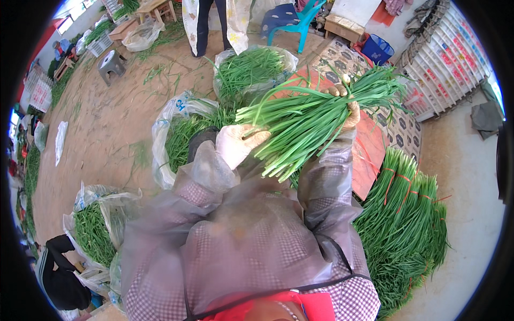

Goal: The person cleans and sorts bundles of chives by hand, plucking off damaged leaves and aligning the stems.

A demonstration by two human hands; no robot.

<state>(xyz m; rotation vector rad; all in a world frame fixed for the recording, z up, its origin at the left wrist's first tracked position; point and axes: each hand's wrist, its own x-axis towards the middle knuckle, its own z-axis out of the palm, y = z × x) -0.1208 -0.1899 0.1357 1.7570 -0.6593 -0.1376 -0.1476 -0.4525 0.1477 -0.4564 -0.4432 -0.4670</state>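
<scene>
My right hand [346, 105], in a soiled light glove, grips a large bunch of garlic chives [305, 116] around its leafy half. The pale cut ends fan out to the left, and the leaves spread beyond my right fist. My left hand [243, 142], gloved too, is at the cut ends with thumb and fingers curled towards each other. Its fingertips meet the edge of the stems, but I cannot tell whether they pinch one. Below the bunch lies a reddish board [367, 154], partly covered by my right sleeve.
Tied chive bundles [401, 200] are stacked at right. Plastic bags of loose greens [176, 136], [257, 68], [94, 228] stand ahead and left. A grey stool [111, 66], turquoise chair [297, 24] and blue basket [376, 50] are farther off. Another person's legs [213, 24] show at the top.
</scene>
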